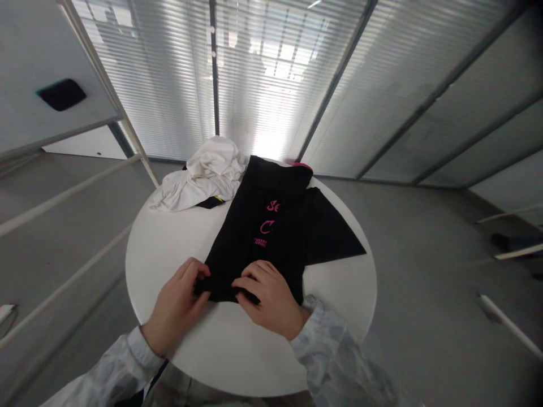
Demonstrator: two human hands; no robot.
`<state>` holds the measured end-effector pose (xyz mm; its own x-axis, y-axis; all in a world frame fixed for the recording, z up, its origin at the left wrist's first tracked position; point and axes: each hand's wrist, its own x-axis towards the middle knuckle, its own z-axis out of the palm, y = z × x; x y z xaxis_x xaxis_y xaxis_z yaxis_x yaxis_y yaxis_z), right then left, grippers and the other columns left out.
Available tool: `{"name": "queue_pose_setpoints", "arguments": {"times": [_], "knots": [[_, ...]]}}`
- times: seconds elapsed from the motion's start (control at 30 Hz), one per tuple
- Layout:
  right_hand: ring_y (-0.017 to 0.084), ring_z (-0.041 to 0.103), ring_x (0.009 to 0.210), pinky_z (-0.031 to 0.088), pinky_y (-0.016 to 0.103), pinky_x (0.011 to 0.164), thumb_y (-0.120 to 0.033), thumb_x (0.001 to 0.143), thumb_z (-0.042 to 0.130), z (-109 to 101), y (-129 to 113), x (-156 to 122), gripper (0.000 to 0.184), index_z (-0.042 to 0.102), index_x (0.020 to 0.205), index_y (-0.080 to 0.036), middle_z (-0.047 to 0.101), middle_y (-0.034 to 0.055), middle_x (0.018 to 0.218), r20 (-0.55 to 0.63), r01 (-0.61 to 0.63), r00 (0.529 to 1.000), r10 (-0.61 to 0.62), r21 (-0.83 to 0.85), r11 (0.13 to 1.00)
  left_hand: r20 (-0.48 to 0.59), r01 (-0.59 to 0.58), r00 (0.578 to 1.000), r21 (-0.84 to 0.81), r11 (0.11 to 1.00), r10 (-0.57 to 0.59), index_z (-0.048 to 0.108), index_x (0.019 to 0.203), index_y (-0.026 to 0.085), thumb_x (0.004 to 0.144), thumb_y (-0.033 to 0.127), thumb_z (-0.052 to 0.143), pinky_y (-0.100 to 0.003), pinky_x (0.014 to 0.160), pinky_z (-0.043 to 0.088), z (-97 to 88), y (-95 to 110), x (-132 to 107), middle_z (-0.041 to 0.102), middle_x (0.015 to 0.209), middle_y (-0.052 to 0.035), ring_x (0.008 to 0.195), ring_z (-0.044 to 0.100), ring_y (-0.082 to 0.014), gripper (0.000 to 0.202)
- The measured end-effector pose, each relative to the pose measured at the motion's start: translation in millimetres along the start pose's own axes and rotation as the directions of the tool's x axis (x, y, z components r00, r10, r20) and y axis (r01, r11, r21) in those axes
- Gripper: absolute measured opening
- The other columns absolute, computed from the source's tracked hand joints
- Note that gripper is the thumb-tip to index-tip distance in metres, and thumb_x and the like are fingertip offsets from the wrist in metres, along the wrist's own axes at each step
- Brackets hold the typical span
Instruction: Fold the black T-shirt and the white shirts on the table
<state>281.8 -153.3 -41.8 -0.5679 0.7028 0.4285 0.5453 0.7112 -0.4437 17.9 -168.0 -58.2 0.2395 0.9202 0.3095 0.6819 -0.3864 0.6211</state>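
Note:
A black T-shirt [280, 226] with pink lettering lies partly folded on the round white table [161, 271]. One sleeve spreads out to the right, and a bit of pink shows at the far end. At the near left corner, my left hand [180, 302] pinches the hem between thumb and fingers. My right hand [267, 297] grips the same near edge a little to the right, with its fingers curled over the cloth. Both hands rest low, close to the tabletop.
Behind the shirt on the left lies a crumpled white cloth [207, 175], with a black piece with a yellow mark [211, 202] poking out below it. A whiteboard on a metal frame [55, 198] stands at the left. Glass partitions with blinds [263, 102] rise beyond the table.

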Motion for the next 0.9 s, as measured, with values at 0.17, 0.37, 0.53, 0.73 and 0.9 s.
{"name": "queue_pose_setpoints", "arguments": {"times": [0.17, 0.37, 0.53, 0.73, 0.9], "knots": [[0.022, 0.062, 0.092, 0.055, 0.044, 0.093, -0.017, 0.100, 0.068, -6.8, -1.0, -1.5, 0.017, 0.074, 0.113, -0.025, 0.068, 0.0037, 0.096, -0.159, 0.049, 0.986, -0.047, 0.011, 0.999, -0.033, -0.007, 0.999, 0.079, 0.997, 0.010, 0.054, 0.106, 0.025, 0.074, 0.005, 0.056, -0.034, 0.075, 0.054, -2.0, -4.7, -1.0, 0.063, 0.104, -0.0043, 0.091, 0.064, -0.0240, 0.038], [0.020, 0.066, 0.089, 0.056, 0.049, 0.107, -0.016, 0.101, 0.065, -9.0, -2.2, -1.3, 0.021, 0.072, 0.117, -0.026, 0.072, 0.0025, 0.096, -0.205, 0.130, 0.969, -0.136, -0.041, 0.991, -0.009, -0.124, 0.992, 0.204, 0.971, 0.128, 0.055, 0.111, 0.025, 0.078, 0.006, 0.062, -0.039, 0.084, 0.054, 3.2, -3.9, -5.4, 0.064, 0.110, -0.0069, 0.097, 0.065, -0.0269, 0.039], [0.020, 0.069, 0.091, 0.058, 0.049, 0.105, -0.012, 0.102, 0.064, -11.5, -1.7, -1.7, 0.029, 0.071, 0.124, -0.029, 0.076, 0.0015, 0.100, -0.333, 0.093, 0.940, -0.070, 0.053, 0.994, -0.017, -0.122, 0.991, 0.230, 0.966, 0.130, 0.054, 0.114, 0.025, 0.074, 0.005, 0.060, -0.038, 0.081, 0.056, 4.8, -0.7, -3.7, 0.065, 0.112, -0.0074, 0.096, 0.067, -0.0269, 0.045], [0.021, 0.070, 0.091, 0.059, 0.051, 0.103, -0.011, 0.099, 0.066, -14.8, -2.9, -3.0, 0.029, 0.073, 0.120, -0.029, 0.075, 0.0018, 0.098, -0.408, 0.053, 0.912, -0.026, 0.057, 0.997, -0.017, -0.049, 0.999, 0.135, 0.990, 0.052, 0.054, 0.115, 0.024, 0.085, 0.014, 0.060, -0.036, 0.074, 0.055, -2.0, 2.0, -1.5, 0.064, 0.111, -0.0062, 0.089, 0.067, -0.0238, 0.032], [0.021, 0.070, 0.094, 0.058, 0.052, 0.106, -0.012, 0.099, 0.068, -14.2, -1.9, -2.7, 0.026, 0.073, 0.120, -0.027, 0.073, 0.0032, 0.101, -0.431, 0.041, 0.903, -0.007, 0.069, 0.997, -0.029, -0.053, 0.998, 0.168, 0.984, 0.059, 0.056, 0.108, 0.025, 0.099, 0.037, 0.065, -0.036, 0.071, 0.052, -2.2, 4.4, -5.6, 0.065, 0.102, -0.0041, 0.080, 0.066, -0.0220, 0.018]]}}
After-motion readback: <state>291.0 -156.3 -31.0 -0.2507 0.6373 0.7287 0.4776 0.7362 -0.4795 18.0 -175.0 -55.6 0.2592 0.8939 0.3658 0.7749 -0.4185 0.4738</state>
